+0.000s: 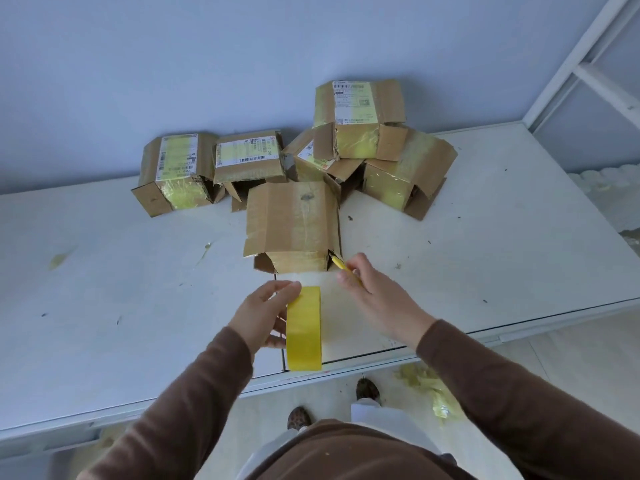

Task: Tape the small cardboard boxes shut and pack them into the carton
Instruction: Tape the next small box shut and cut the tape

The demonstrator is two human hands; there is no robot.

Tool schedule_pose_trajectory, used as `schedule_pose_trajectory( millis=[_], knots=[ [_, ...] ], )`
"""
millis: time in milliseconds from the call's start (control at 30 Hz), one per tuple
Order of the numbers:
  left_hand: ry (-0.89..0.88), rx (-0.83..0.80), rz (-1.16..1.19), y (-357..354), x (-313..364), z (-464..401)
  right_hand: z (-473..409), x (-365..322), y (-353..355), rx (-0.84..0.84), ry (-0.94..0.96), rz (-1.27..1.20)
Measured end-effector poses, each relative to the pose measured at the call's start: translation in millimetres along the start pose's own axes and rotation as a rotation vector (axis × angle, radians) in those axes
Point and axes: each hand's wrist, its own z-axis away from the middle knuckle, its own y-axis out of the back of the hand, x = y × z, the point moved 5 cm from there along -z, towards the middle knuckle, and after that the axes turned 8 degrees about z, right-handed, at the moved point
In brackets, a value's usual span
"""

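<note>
Small cardboard box (292, 225) nearest the table's front edge, on the white table (104, 271), top flaps folded down under glossy tape, near end flaps loose. Behind it against the wall, five more boxes: two side by side at left (176, 171) (247, 157), one tilted in the middle (308, 157), one at right (408, 174), and one stacked on top (358, 116), most bearing white shipping labels.

Left hand (263, 315) gripping a yellow tape roll (304, 329) held on edge just in front of the near box, fingers curled round its side. Right hand (372, 289) pinching a yellow cutter (343, 266), tip touching the box's near right corner. Clear strip of tape apparently stretched from roll to box, hard to make out.

Brown sleeves, patterned shoes (299, 417) on the floor, crumpled yellow tape scraps (436, 389) at right. Carton not seen.
</note>
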Motion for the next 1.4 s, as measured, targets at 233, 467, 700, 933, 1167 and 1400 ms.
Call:
schedule_pose_trajectory(
  millis=[233,467,700,933,1167,1400],
  knots=[
    [0.021,-0.047,0.200,-5,2,-2,-27,-10,4,0.013,0.191,0.558],
    [-0.006,-0.014,0.289,-9,2,-4,-36,-15,-5,0.027,0.212,0.751],
    [-0.047,0.037,0.290,-6,3,-9,-43,5,3,-0.135,0.076,0.961],
    [-0.056,0.023,0.273,-9,5,-10,-42,-22,31,0.179,0.079,0.352],
    [-0.087,0.050,0.062,5,9,-6,-61,-15,-15,0.280,0.098,0.276],
    [-0.102,-0.013,-0.094,18,4,7,-78,-2,-2,0.171,0.232,0.282]
  ],
)
